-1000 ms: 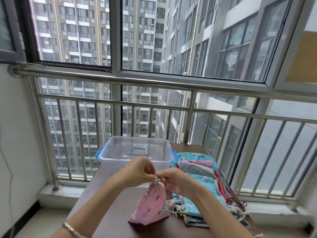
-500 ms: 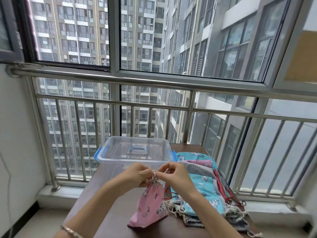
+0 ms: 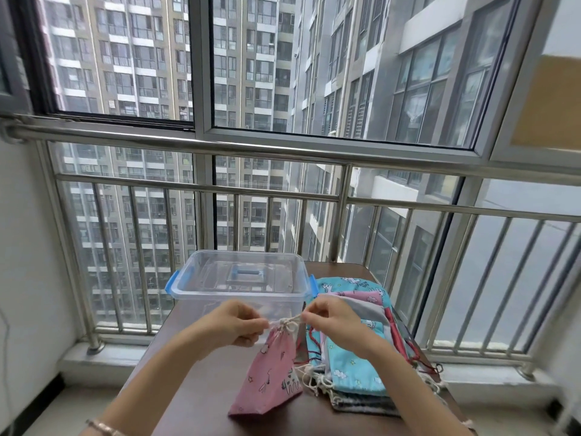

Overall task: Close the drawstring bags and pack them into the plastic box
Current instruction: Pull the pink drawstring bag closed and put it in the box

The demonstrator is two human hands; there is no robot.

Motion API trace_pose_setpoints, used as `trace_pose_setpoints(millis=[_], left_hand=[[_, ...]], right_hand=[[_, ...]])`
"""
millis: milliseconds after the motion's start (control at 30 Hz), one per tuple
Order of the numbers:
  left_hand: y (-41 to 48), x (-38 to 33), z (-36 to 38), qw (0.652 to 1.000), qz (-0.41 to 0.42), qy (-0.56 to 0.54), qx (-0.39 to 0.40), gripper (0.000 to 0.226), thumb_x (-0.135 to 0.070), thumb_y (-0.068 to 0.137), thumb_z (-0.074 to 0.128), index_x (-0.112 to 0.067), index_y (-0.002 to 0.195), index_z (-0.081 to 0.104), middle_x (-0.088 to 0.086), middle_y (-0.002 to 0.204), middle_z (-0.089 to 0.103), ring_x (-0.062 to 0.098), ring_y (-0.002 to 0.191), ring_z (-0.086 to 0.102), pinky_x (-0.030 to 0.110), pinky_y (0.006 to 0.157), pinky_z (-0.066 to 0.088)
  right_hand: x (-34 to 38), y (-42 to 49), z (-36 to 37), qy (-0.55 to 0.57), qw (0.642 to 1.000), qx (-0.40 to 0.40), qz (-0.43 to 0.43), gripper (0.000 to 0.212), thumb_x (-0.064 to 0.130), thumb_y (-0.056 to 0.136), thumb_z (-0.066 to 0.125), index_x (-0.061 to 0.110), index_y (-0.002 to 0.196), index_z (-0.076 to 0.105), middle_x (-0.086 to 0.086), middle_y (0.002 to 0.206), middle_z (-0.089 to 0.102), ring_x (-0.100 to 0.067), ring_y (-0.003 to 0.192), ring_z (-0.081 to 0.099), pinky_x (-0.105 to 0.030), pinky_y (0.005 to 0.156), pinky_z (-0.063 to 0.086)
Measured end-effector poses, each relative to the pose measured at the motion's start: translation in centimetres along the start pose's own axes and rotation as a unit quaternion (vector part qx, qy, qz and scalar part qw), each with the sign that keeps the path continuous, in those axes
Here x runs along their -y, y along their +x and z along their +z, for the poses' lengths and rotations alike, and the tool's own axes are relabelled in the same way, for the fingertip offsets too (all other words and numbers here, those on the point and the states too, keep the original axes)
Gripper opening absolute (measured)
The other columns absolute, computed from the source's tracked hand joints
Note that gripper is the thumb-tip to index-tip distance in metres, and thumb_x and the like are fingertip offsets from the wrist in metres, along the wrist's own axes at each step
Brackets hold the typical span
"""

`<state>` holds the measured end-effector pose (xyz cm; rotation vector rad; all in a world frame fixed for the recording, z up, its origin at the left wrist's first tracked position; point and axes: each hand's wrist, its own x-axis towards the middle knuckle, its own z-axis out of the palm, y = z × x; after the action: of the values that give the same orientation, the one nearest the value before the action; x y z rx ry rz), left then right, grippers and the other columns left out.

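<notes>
Hands met above a brown desk (image 3: 201,382) beside a barred balcony window. The left hand (image 3: 234,324) and right hand (image 3: 331,319) each pinched an end of the cream drawstring (image 3: 287,322), fingers pressed together on the cord and pulling it sideways, away from each other, with a small knot or bow at the middle. Below the cord hung a pink drawstring bag (image 3: 272,372) printed with small cartoon animals; its gathered neck pointed up toward the hands, its long axis tilted, and its flat bottom edge rested on the desk nearer the viewer. Behind the hands sat a clear plastic box (image 3: 239,297) with blue side clips, its lid with a blue handle on top, blocking the way into the box. Just right of the pink bag lay a pile of bags (image 3: 355,357), mostly teal and grey with loose cords. No writing could be read. A bracelet (image 3: 103,427) circled the left wrist.
</notes>
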<state>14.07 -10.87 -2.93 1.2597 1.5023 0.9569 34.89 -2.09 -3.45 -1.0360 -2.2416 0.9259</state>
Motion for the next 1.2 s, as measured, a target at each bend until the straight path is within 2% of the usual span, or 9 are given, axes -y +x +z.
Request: trace_pose_setpoints(millis=[167,400,600,700,800,933,1000,1100,1200], left_hand=[[-0.5,0.4,1.1,0.995,-0.050,-0.070,0.041,0.020,-0.025,0.096,0.054,-0.008,0.096,0.064,0.006,0.093,0.073,0.018,0.083,0.070,0.030,0.072,0.055],[-0.7,1.0,-0.5,0.993,-0.040,-0.101,0.037,0.050,-0.055,0.091,0.044,-0.017,0.119,0.062,0.011,0.119,0.065,0.025,0.105,0.063,0.042,0.096,0.047],[-1.0,-1.5,-1.3,0.944,-0.062,-0.283,0.156,0.052,-0.042,0.094,0.044,-0.005,0.131,0.046,0.026,0.124,0.056,0.034,0.099,0.066,0.042,0.081,0.058],[0.1,-4.5,-4.0,0.952,-0.002,-0.294,0.088,0.051,-0.023,0.090,0.054,-0.032,0.136,0.035,0.024,0.101,0.066,0.027,0.074,0.068,0.034,0.060,0.059],[2.8,-6.6,-6.9,0.993,0.030,-0.109,-0.037,0.068,-0.013,0.088,0.059,-0.043,0.141,0.029,0.024,0.109,0.065,0.031,0.079,0.069,0.040,0.065,0.060],[6.9,-5.3,-8.3,0.991,-0.052,0.123,0.014,0.064,-0.011,0.089,0.061,-0.030,0.142,0.030,0.014,0.106,0.063,0.020,0.071,0.068,0.036,0.069,0.060],[8.8,-3.8,-8.1,0.960,-0.139,0.239,0.042,0.061,-0.020,0.090,0.063,-0.031,0.141,0.032,0.011,0.104,0.061,0.016,0.066,0.059,0.027,0.064,0.055],[11.0,-2.1,-7.3,0.864,-0.192,0.463,0.049,0.050,-0.033,0.094,0.051,-0.029,0.142,0.036,0.010,0.135,0.052,0.025,0.108,0.058,0.034,0.092,0.046],[12.2,-1.4,-6.4,0.851,-0.253,0.461,-0.006,0.051,-0.042,0.094,0.050,-0.012,0.134,0.050,0.006,0.139,0.051,0.024,0.127,0.049,0.033,0.105,0.038]], right_hand=[[2.6,-0.9,1.2,0.101,0.983,0.147,0.049,0.046,0.043,0.080,0.072,0.018,0.114,0.055,-0.003,0.092,0.068,-0.017,0.066,0.067,-0.030,0.057,0.055],[7.4,1.0,-0.5,0.144,0.984,0.103,-0.028,0.016,-0.004,0.083,0.062,0.003,0.097,0.056,-0.007,0.081,0.060,-0.007,0.060,0.061,-0.020,0.055,0.052],[11.3,5.0,-6.1,0.270,0.956,0.073,-0.085,0.028,-0.004,0.067,0.054,0.007,0.092,0.063,-0.006,0.085,0.064,-0.011,0.073,0.064,-0.021,0.061,0.055],[10.7,7.4,-7.8,0.194,0.978,0.019,-0.079,0.012,-0.002,0.077,0.065,0.008,0.082,0.068,-0.007,0.082,0.066,-0.014,0.076,0.064,-0.021,0.065,0.055],[8.8,10.3,-8.1,0.066,0.997,0.034,-0.029,0.009,0.006,0.087,0.063,0.001,0.088,0.070,-0.008,0.085,0.066,-0.015,0.079,0.061,-0.027,0.075,0.054],[5.1,14.3,-3.8,-0.152,0.980,0.120,0.050,0.019,0.006,0.088,0.060,-0.009,0.099,0.066,-0.011,0.087,0.067,-0.011,0.070,0.057,-0.021,0.068,0.055],[3.5,15.6,-1.0,-0.236,0.953,0.172,0.083,0.017,0.001,0.086,0.060,-0.009,0.098,0.066,-0.019,0.101,0.070,-0.017,0.077,0.063,-0.033,0.082,0.059],[2.4,16.8,2.5,-0.344,0.899,0.249,0.108,0.009,0.001,0.085,0.056,-0.001,0.080,0.064,-0.012,0.091,0.070,-0.026,0.089,0.071,-0.036,0.080,0.058],[2.9,16.8,4.6,-0.447,0.842,0.284,0.103,0.016,0.006,0.091,0.045,0.003,0.088,0.061,-0.015,0.103,0.063,-0.030,0.088,0.062,-0.037,0.073,0.050]])
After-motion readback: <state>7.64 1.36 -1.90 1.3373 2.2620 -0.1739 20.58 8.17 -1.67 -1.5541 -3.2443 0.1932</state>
